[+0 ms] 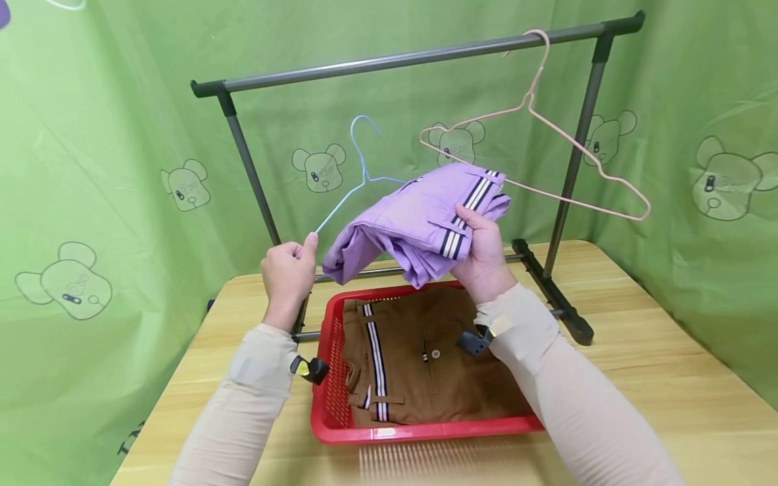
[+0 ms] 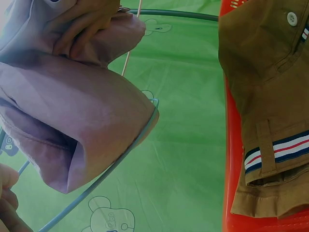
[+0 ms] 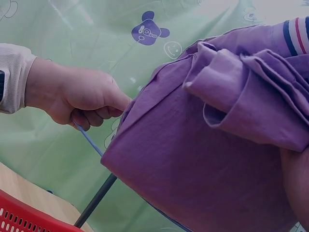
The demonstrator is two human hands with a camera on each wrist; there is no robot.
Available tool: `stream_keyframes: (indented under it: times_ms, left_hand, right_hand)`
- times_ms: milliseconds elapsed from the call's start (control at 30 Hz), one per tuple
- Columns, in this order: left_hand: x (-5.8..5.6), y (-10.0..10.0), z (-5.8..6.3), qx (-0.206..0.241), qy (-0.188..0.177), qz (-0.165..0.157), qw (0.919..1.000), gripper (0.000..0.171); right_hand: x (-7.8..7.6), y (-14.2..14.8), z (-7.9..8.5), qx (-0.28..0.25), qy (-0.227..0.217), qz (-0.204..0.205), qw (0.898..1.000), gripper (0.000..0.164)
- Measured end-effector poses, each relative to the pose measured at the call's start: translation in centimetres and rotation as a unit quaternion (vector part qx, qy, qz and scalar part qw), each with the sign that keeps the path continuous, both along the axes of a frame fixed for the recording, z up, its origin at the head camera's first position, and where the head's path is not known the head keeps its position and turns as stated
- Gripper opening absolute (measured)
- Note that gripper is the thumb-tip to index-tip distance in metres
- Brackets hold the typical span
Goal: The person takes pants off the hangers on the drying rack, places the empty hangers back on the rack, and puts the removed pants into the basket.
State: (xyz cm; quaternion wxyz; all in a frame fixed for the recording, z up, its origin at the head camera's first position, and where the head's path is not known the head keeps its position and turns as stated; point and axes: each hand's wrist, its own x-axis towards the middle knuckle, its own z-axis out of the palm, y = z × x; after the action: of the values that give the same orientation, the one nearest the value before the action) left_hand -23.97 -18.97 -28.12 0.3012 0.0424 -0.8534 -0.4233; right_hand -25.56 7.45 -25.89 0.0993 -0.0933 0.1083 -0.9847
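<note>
My left hand [image 1: 288, 270] grips the light-blue wire hanger [image 1: 365, 178] by its left corner, with the hook pointing up. In my right hand [image 1: 483, 256] is a bunched pair of purple trousers [image 1: 407, 216], held near the striped waistband with the thumb on top and the other fingers hidden under the cloth. The trousers cover the right part of the hanger. In the left wrist view, the hanger's wire runs along the lower edge of the purple cloth [image 2: 96, 116]. The right wrist view shows my left fingers curled round the wire [image 3: 89, 137].
Below my hands stands a red basket [image 1: 437, 430] with brown trousers [image 1: 401, 351] folded in it. A metal clothes rack [image 1: 389, 63] stands behind it on the wooden table [image 1: 656, 364]. A pink hanger [image 1: 531, 94] hangs from the bar's right side. Green curtain cloth [image 1: 121, 135] surrounds the table.
</note>
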Motion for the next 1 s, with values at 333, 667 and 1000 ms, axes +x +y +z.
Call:
stream_keyframes:
  times_ms: [333,667,1000]
  left_hand:
    - [0.14,-0.21,0.0,0.008,-0.005,0.007,0.9999,0.05]
    - [0.17,-0.44,-0.09,0.006,0.012,0.023,0.9996,0.052]
    - [0.18,-0.58,-0.18,0.014,0.0,0.019,0.9997,0.052]
  right_hand:
    - [0.34,0.03,0.14,0.004,0.001,-0.007,1.0,0.017]
    - [0.38,0.38,-0.04,0.004,-0.008,-0.008,1.0,0.017]
    - [0.34,0.59,-0.64,0.02,-0.016,-0.003,1.0,0.018]
